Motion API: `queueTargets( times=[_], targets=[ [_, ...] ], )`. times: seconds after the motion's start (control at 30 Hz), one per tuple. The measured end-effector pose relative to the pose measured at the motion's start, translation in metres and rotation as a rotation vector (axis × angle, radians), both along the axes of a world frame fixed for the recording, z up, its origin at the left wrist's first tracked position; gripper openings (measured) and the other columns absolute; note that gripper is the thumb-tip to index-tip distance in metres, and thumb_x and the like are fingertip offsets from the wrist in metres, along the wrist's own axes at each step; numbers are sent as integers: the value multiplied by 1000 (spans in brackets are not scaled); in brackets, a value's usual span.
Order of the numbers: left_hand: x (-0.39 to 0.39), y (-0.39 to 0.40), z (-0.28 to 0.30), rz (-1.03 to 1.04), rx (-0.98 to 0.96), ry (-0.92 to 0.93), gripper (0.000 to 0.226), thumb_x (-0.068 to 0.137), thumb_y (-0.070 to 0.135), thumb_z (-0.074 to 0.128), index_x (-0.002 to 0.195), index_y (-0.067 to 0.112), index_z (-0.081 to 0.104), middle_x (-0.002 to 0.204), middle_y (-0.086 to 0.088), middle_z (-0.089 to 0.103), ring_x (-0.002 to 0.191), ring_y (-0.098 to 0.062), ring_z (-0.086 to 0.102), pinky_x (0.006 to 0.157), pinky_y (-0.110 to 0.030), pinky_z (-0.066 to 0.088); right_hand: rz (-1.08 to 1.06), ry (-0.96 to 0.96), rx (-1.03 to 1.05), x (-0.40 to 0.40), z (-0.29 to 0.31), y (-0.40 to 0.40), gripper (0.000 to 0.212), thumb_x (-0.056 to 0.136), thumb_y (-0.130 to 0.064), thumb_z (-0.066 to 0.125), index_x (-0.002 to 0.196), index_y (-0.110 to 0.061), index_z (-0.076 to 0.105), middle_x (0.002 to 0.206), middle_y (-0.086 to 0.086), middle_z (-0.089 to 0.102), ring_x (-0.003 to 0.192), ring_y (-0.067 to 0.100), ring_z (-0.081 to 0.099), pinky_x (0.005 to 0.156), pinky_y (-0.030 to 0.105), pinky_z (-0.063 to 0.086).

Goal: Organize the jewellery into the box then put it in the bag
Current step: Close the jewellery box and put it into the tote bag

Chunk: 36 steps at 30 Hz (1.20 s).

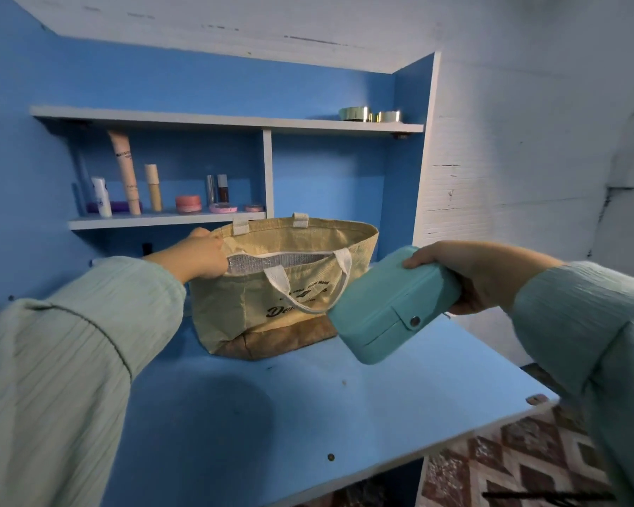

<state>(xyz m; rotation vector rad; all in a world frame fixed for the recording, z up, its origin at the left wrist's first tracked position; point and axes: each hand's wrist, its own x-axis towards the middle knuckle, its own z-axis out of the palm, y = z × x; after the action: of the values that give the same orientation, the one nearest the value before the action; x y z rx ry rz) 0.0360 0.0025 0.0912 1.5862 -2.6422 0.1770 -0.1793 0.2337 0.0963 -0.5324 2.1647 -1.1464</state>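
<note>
Item 1, jewellery box: teal, lid down, snap tab fastened at the front. It sits in my right hand, the grip wrapped round its far end, thumb on top and the other fingers beneath. I hold it clear of the desk, tilted with its near corner low, just beside the bag and overlapping one handle in view. With the box closed, the sorting looks done; it remains outside the bag.

Item 2, bag: tan woven tote with white handles, a darker base and a silver lining, standing upright on the desk. My left hand pinches the rim at its left end, the grip closed on the fabric, apparently to keep the mouth wide and the soft sides from folding as the box goes in.

Item 3, lower shelf: cosmetic tubes, bottles and small pink pots in a row behind the bag.

Item 4, upper shelf: shiny metallic tins at its right end.
</note>
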Motion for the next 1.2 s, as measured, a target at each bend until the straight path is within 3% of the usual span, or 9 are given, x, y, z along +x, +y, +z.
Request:
queueTargets(
  times=[0.17, 0.37, 0.63, 0.77, 1.07, 1.2],
  targets=[
    [5, -4, -1, -27, 35, 52, 48, 92, 12, 40, 140, 7, 35, 147, -14, 24, 133, -27, 29, 110, -32, 28, -48, 76, -88, -6, 47, 23, 35, 70, -35, 72, 94, -16, 55, 69, 2, 61, 54, 16, 58, 43, 19, 44],
    [5, 3, -4, -24, 62, 189, 50, 92, 13, 47, 140, 8, 32, 139, -11, 31, 120, -30, 44, 104, -38, 37, -51, 80, -225, -3, 78, 23, 37, 72, -37, 71, 99, -18, 54, 72, 3, 63, 51, 16, 59, 40, 20, 46],
    [14, 1, -14, -134, 52, 176, 55, 88, 9, 43, 141, 9, 29, 147, -6, 14, 115, -27, 44, 98, -33, 38, 11, 53, -336, 11, 84, -12, 32, 77, -40, 67, 89, -16, 49, 75, 5, 62, 63, 17, 62, 55, 24, 50],
    [15, 1, -18, -161, 65, 182, 70, 84, 9, 47, 147, 8, 17, 151, -5, 5, 126, -27, 37, 103, -29, 35, 10, 60, -411, 11, 99, -24, 29, 79, -40, 65, 86, -17, 49, 75, 4, 62, 67, 17, 62, 59, 27, 50],
    [16, 6, -16, -250, 96, 137, 86, 84, 22, 57, 149, 6, 3, 150, -5, 2, 132, -28, 26, 104, -29, 33, 69, 40, -517, 22, 95, -68, 26, 84, -39, 62, 86, -18, 47, 74, 3, 59, 62, 14, 59, 58, 28, 49],
    [18, 12, -16, -227, 99, 141, 85, 82, 19, 57, 150, 9, 7, 151, -1, -2, 136, -26, 21, 106, -29, 34, 84, 50, -569, 24, 75, -88, 39, 82, -42, 65, 105, -14, 50, 79, 3, 60, 65, 14, 59, 58, 27, 50]
  ],
)
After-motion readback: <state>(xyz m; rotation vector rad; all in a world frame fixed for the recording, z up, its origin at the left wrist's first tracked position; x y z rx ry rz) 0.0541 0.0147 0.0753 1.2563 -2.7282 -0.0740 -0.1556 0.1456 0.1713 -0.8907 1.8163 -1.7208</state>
